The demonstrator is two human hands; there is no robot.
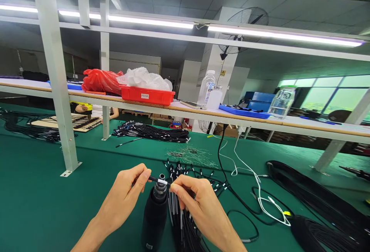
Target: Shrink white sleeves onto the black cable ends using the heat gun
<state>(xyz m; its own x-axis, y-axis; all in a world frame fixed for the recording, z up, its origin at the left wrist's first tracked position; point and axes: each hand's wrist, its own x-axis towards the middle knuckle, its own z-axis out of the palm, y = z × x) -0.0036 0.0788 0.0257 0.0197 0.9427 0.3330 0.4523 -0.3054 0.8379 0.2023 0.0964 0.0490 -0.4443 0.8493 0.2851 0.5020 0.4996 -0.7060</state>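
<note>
we are pinching a thin black cable end (pixel 154 179) in our left hand (pixel 121 198), thumb and forefinger closed on it just above the metal neck of the black flask (pixel 154 221), while our right hand (pixel 196 202) is closing on its white sleeve, so this step is calling for a steady two-handed hold. right of the flask, a bundle of black cables (pixel 185 225) is standing, and beyond the flask lie fine wire scraps (pixel 192 156) and a black cable hank (pixel 150 133).

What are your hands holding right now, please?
Left hand: closed, pinching a black cable end.
Right hand: closed on a bundle of black cables.
</note>
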